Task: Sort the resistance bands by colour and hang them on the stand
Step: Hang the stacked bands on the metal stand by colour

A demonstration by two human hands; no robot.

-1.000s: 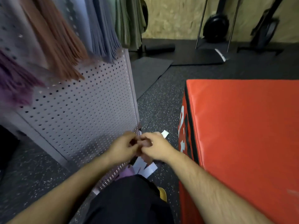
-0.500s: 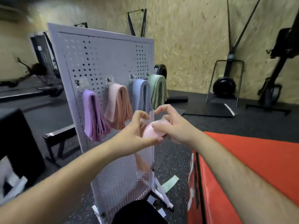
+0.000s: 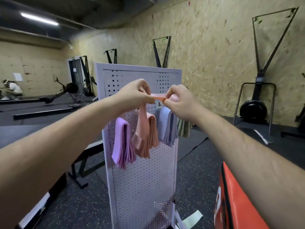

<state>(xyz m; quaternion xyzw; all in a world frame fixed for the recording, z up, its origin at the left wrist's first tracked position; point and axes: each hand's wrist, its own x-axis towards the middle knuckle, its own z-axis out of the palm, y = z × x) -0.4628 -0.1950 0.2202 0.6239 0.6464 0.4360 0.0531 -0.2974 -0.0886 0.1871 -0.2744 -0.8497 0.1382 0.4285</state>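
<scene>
Both hands are up in front of the stand (image 3: 143, 179), close to its top edge. The left hand (image 3: 135, 95) has its fingers curled and pinches one end of a pink band (image 3: 159, 98). The right hand (image 3: 179, 103) pinches the other end with thumb and finger. The band is pulled flat between them, and a loop of it hangs down under the left hand.

Four bunches hang in a row across the board. The purple bands (image 3: 122, 142) are by the left edge. Next come the pink bands (image 3: 151, 134), then the blue bands (image 3: 168, 128), and the green bands (image 3: 184, 129) are at the right edge, partly behind the right wrist.

A green strip (image 3: 192, 219) lies on the floor by the stand's bottom right corner, and a red box (image 3: 239, 204) sits just right of it.
</scene>
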